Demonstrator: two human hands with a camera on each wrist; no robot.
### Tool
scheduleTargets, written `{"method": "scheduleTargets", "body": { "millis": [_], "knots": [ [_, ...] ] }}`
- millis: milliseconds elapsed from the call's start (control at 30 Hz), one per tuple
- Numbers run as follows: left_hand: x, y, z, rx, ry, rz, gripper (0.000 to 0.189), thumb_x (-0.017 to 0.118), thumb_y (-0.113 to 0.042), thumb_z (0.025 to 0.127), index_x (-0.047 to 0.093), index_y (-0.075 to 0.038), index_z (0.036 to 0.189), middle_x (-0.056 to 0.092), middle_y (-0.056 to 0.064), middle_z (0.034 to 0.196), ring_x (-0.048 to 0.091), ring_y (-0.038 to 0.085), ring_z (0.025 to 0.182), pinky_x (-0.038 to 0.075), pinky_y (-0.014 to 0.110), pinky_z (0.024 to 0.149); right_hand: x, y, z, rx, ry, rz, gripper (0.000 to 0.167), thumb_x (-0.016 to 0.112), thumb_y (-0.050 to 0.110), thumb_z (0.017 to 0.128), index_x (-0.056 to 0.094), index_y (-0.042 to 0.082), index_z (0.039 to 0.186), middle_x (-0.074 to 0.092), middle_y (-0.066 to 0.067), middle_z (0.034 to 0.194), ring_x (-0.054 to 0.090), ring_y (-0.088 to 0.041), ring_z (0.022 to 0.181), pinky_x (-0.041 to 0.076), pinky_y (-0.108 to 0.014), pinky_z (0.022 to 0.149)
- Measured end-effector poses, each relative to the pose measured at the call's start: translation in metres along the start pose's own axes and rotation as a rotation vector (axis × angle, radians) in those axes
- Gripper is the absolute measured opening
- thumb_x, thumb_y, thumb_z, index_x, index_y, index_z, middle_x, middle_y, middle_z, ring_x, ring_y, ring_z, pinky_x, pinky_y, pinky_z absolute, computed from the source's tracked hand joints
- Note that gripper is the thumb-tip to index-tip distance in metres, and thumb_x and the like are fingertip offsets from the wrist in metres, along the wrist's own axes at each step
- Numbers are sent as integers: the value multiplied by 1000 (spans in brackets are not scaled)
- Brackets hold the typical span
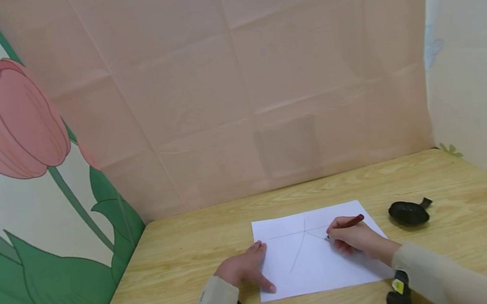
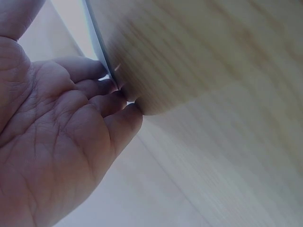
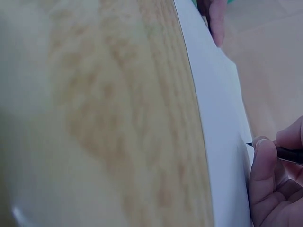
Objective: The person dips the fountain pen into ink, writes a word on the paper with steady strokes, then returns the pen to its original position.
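Note:
A white sheet of paper (image 1: 304,279) lies on the table, with a few thin lines drawn on it that meet near its upper middle. My right hand (image 1: 349,236) rests on the right part of the sheet and pinches a dark red pen (image 1: 356,220), its tip at the end of a slanting line. In the right wrist view the thumb and fingers close round the pen (image 3: 289,154), whose point is dark. My left hand (image 1: 246,269) rests on the sheet's left edge, thumb and fingers spread apart. The left wrist view shows that palm (image 2: 57,132), fingertips at the paper's edge.
A small black pan-shaped dish (image 1: 408,214) with a short handle stands on the wooden table (image 1: 170,262), right of the paper. A black strapped device with a yellow label (image 1: 398,286) is at my right wrist. A pinkish sheet (image 1: 237,97) hangs behind; a tulip-painted wall (image 1: 6,115) is at left.

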State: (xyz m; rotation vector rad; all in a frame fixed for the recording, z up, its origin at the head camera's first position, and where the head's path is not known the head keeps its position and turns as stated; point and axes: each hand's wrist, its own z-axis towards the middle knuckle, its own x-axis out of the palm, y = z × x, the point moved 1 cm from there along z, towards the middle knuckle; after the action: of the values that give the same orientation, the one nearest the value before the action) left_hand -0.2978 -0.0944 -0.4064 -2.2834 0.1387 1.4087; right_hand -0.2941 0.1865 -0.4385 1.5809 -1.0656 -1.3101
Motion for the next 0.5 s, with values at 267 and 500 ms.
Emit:
{"method": "scheduleTargets", "body": {
  "millis": [267,500],
  "knots": [
    [1,1,0,-1,-5,-1,104,81,-40,66,24,-7,147,18,9,155,15,21,142,19,37,114,-2,-3,-4,-5,-9,8,14,55,12,88,57,0,91,53,-2,62,50,-11,51,42,-22,46],
    [2,2,2,-11,-9,-24,104,81,-40,65,25,-8,147,18,8,155,15,21,142,20,39,114,-5,-2,-8,28,-18,-15,14,55,13,88,58,0,93,54,-4,63,51,-13,52,44,-24,47]
  ]
}}
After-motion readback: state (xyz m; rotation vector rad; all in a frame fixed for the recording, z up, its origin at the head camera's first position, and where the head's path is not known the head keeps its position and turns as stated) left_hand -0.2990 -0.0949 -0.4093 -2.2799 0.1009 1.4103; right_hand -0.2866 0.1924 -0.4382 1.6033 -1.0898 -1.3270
